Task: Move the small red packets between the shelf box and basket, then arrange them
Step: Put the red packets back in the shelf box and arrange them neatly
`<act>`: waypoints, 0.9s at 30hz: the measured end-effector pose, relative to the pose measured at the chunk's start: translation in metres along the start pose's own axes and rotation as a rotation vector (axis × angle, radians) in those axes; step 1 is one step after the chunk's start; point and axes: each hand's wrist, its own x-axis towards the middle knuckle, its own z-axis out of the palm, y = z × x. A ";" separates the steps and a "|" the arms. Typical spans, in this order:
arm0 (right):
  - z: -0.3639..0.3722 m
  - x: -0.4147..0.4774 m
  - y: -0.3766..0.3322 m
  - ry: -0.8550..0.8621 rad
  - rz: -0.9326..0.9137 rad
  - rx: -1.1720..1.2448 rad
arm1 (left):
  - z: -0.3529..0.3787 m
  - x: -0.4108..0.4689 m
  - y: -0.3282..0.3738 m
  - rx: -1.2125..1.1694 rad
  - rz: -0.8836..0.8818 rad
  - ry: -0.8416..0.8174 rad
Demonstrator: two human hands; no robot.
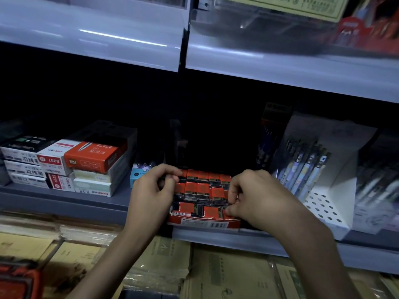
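1. Head view: small red packets with dark bands sit in rows in the shelf box, between both hands.
2. The left hand and the right hand each pinch edge packets with curled fingers.

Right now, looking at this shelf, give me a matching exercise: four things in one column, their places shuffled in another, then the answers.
Things
1. red packets
2. white pen display
3. stacked stationery boxes
4. cardboard cartons

Places
A. under the shelf
B. between the left hand and right hand
C. left part of the shelf
D. on the shelf, right of both hands

Pairs: 1-B, 2-D, 3-C, 4-A
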 end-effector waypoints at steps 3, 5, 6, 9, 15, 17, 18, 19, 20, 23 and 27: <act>0.003 -0.002 -0.008 0.034 0.030 -0.093 | 0.000 0.001 0.000 0.002 -0.004 0.014; 0.005 -0.002 -0.009 0.037 0.052 -0.109 | 0.000 0.000 0.002 0.004 -0.008 0.011; 0.006 -0.002 -0.009 0.044 0.056 -0.106 | 0.000 -0.001 0.002 0.004 -0.011 0.009; 0.005 -0.006 -0.012 0.058 0.048 -0.117 | -0.001 -0.002 0.003 0.015 -0.012 0.006; -0.002 -0.014 -0.009 0.119 0.004 -0.106 | -0.001 -0.004 0.004 0.006 -0.019 0.008; -0.001 -0.015 -0.003 0.155 -0.034 -0.051 | -0.001 -0.006 0.004 -0.002 -0.023 0.008; -0.002 -0.015 0.001 0.183 -0.062 0.010 | -0.001 -0.006 0.005 0.000 -0.020 0.011; -0.004 -0.014 0.007 0.208 -0.092 0.089 | -0.001 -0.006 0.006 0.005 -0.014 0.015; -0.005 -0.013 0.012 0.224 -0.119 0.176 | -0.001 -0.006 0.006 0.010 -0.007 0.019; -0.011 -0.007 0.025 0.173 -0.174 0.403 | 0.000 -0.005 0.005 0.007 0.006 0.027; -0.008 0.003 0.034 0.099 -0.181 0.501 | 0.001 -0.003 -0.001 0.006 0.016 0.022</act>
